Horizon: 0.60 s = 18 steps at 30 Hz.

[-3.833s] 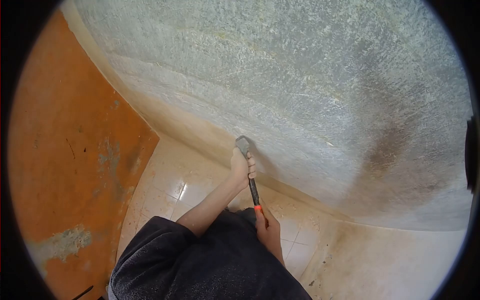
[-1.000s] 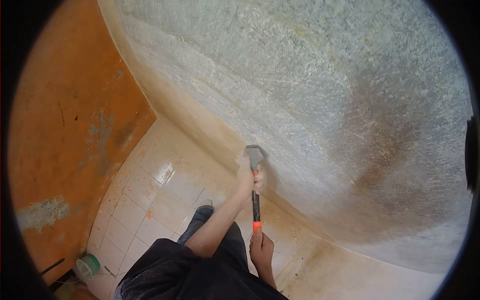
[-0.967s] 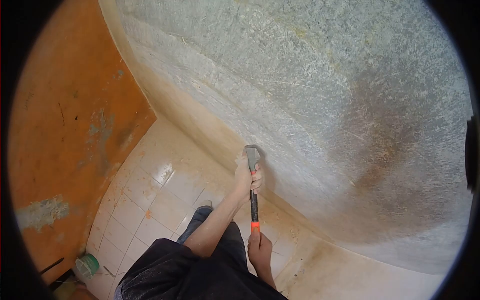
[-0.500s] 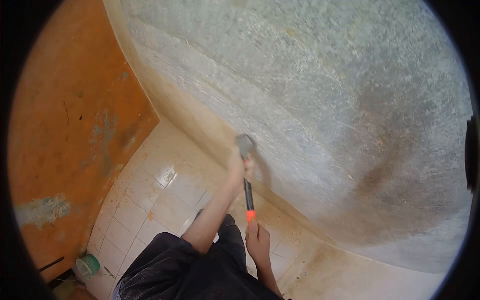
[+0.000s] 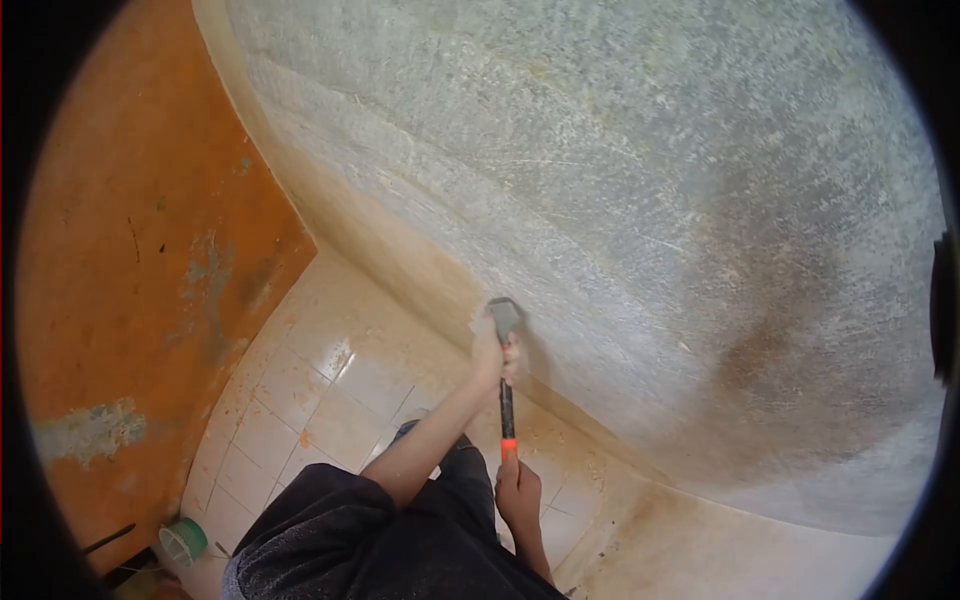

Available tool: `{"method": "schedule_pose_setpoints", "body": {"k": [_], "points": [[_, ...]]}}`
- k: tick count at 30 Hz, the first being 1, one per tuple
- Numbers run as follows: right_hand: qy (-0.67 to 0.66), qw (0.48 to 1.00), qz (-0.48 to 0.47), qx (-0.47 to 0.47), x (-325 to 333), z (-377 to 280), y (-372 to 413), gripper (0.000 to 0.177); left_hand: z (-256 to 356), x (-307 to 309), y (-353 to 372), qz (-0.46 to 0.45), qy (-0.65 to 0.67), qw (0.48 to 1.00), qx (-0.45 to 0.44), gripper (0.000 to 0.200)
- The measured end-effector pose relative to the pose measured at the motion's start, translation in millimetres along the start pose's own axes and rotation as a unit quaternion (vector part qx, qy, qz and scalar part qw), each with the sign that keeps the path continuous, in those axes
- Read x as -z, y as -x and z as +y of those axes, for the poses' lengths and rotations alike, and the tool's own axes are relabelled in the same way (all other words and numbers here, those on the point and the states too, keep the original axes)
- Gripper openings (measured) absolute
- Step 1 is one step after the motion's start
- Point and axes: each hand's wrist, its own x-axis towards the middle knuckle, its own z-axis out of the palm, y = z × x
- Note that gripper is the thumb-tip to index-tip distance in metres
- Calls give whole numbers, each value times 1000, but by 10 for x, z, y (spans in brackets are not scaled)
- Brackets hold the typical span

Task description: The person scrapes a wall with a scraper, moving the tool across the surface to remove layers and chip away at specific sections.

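Observation:
Both of my hands are closed around a long-handled scraper (image 5: 506, 405) with a grey, wide-ended blade and a black and orange-red handle. My left hand (image 5: 491, 358) grips it high up, just below the blade, and is slightly blurred. Lower down, my right hand (image 5: 518, 492) wraps round the handle's end, below the orange-red band. The blade overlaps the lower part of the scratched, whitish-grey wall (image 5: 620, 230), where the grey surface meets a beige strip (image 5: 400, 235). A shadow falls on the wall just right of the blade.
An orange wall (image 5: 130, 260) with peeled patches meets the grey one at a corner on the left. Orange flakes lie scattered over the white floor tiles (image 5: 265, 445). A green-and-white basket (image 5: 184, 542) stands at the lower left. My legs are directly below my arms.
The scraper and both hands have shifted slightly right and down in view, the blade staying along the lower wall. Both grips stay closed on the handle.

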Motion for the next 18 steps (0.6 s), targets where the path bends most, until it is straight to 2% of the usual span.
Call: {"method": "schedule_pose_setpoints", "body": {"k": [1,3,6,8,10,12,15,18], "points": [[5,1000,2,17,-49,-34,-38,47,12,8,-46,0,-3,1000,0,55],[10,1000,3,24,-17,-40,5,47,-56,48,-46,-20,-32,998,-54,55],[-1,1000,10,14,85,-69,-26,47,-146,-72,87,-22,-25,999,-5,54],[29,999,14,38,93,-25,-87,47,-78,-44,52,-33,-19,999,-23,51],[47,997,14,66,75,-256,-216,47,132,120,-172,-28,41,994,-95,48],[63,993,2,98,44,-271,-227,48,129,151,-144,-35,23,992,-123,46],[36,998,7,52,63,-12,-61,47,-118,-25,38,-16,-3,1000,-13,48],[1,999,25,29,38,-87,-76,47,-6,-32,37,-12,7,999,-37,47]]}}
